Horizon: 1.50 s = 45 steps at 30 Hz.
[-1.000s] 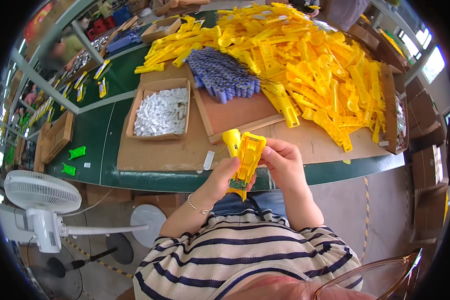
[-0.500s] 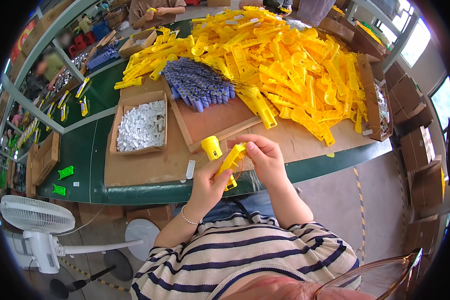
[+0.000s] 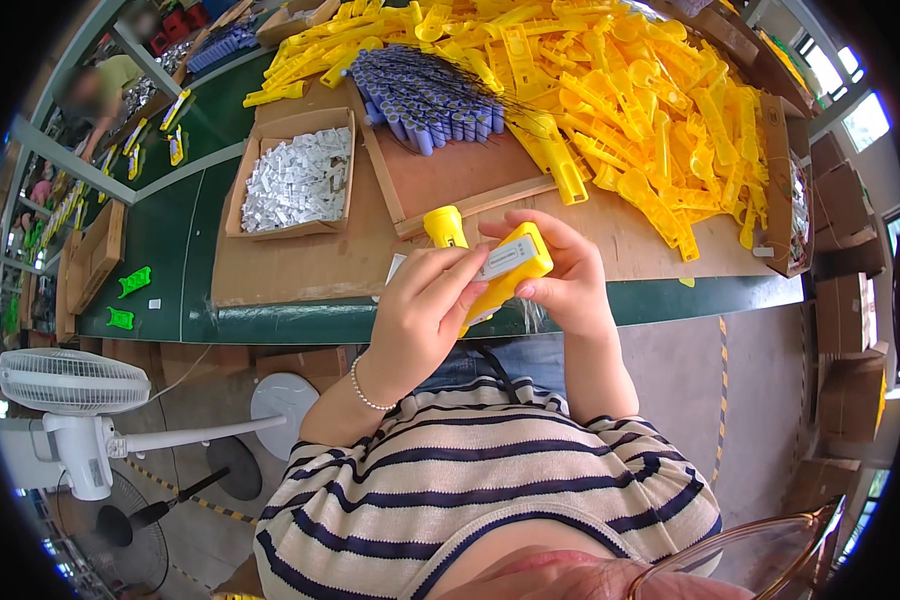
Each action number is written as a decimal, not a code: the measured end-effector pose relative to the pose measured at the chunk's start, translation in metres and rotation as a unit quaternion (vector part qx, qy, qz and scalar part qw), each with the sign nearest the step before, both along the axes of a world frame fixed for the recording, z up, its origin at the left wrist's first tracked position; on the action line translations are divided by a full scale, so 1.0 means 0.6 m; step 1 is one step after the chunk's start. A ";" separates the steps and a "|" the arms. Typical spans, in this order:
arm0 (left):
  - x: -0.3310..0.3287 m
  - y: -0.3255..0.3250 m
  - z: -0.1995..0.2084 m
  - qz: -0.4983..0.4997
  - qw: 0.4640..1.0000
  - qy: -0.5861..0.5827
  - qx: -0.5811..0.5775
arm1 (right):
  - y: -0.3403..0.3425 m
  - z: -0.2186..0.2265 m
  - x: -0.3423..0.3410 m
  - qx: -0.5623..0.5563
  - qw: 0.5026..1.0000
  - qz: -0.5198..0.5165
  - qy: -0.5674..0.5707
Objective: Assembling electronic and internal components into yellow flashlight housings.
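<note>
Both my hands hold one yellow plastic casing (image 3: 538, 268) in front of the table edge. A pale grey oblong plate (image 3: 508, 257) sits in its upper face. My left hand (image 3: 420, 305) is closed round the lower end, its fingers reaching the plate. My right hand (image 3: 567, 270) grips the upper end, thumb on the near side. Just beyond the left hand is a yellow torch-shaped part (image 3: 444, 226) with a round flared head; my fingers hide its lower end. A white piece (image 3: 395, 268) shows partly beside the left hand.
Beyond my hands stand a box of small white parts (image 3: 300, 182) and a wooden tray (image 3: 470, 195) of purple wired cylinders (image 3: 425, 100). A large yellow parts heap (image 3: 630, 120) spreads behind. Green clips (image 3: 135, 282) lie left; a white fan (image 3: 75, 385) stands below them.
The casing has been turned, so its face with the grey plate now shows. My left fingers have moved up onto it. The view has tilted down, shifting the table upward.
</note>
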<state>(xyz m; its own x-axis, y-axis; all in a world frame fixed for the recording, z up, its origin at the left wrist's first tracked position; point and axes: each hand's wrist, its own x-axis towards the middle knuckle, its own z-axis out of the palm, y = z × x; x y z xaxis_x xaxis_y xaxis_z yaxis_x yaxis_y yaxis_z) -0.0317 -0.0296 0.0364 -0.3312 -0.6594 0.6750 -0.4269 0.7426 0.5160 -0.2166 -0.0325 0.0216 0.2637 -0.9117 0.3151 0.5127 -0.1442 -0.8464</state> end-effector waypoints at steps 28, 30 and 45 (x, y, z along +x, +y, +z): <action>0.008 -0.054 -0.066 -0.227 0.790 0.279 0.496 | 0.020 0.002 0.011 0.030 0.997 0.019 0.061; 0.000 -0.047 -0.054 -0.283 0.748 0.311 0.514 | 0.023 0.013 0.014 -0.040 0.994 0.070 0.073; -0.014 0.007 -0.071 -0.187 0.892 0.289 0.293 | 0.020 0.040 0.045 -0.069 0.848 -0.268 0.453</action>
